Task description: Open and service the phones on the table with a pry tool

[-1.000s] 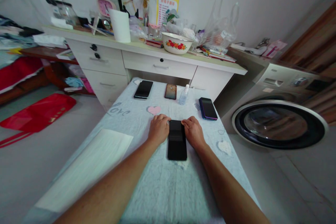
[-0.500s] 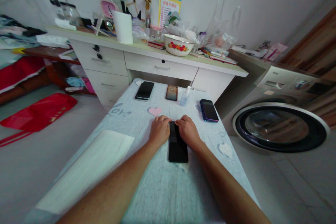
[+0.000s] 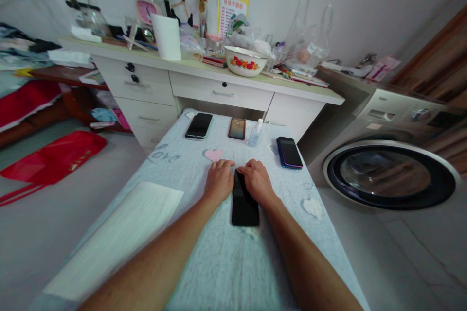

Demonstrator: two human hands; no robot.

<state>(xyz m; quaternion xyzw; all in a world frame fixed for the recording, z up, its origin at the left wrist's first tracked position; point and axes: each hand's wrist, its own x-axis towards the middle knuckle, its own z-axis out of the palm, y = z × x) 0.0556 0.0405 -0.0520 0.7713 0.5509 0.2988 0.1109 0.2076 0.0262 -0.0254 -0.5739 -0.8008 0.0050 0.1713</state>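
Note:
A black smartphone lies screen up on the cloth-covered table, between my forearms. At its upper left edge is my left hand, fingers bent down to the cloth and thumb stretched toward the phone's top, with nothing visible in it. My right hand grips the phone's upper right side, its thumb across the top edge and the other fingers curled down; its fingertips are partly hidden. Beyond the hands stand a small clear spray bottle and a brown phone or phone case.
Another dark phone lies at the table's far left, and a purple-edged phone at the right edge. A pale sheet rests along the left side. Behind are a cluttered desk and a washing machine at right.
My left thumb has drawn slightly away from the phone's top left corner, widening the gap between my hands. The phone stays on the table; the whole view has shifted slightly.

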